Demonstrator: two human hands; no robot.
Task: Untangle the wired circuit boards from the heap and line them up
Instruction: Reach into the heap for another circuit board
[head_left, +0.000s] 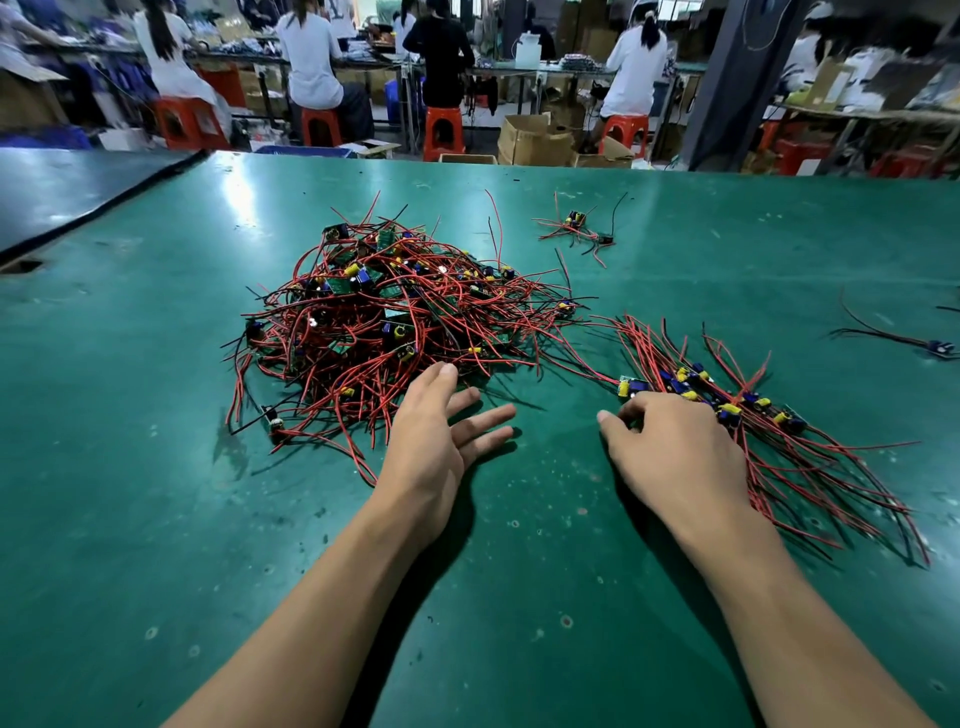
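Head view, green table (156, 467): tangled heap (374, 312) of red-wired circuit boards at 11 o'clock, lined-up row (691, 379) of boards at 3 o'clock with wires trailing toward 5 o'clock, stray cluster (574, 223) at 1 o'clock. Left hand (431, 441) released, fingers straight and spread, fingertip at heap's 5 o'clock edge. Right hand (675, 447) bent-fingered over row's 9 o'clock end; grasp or mere touch impossible to tell.
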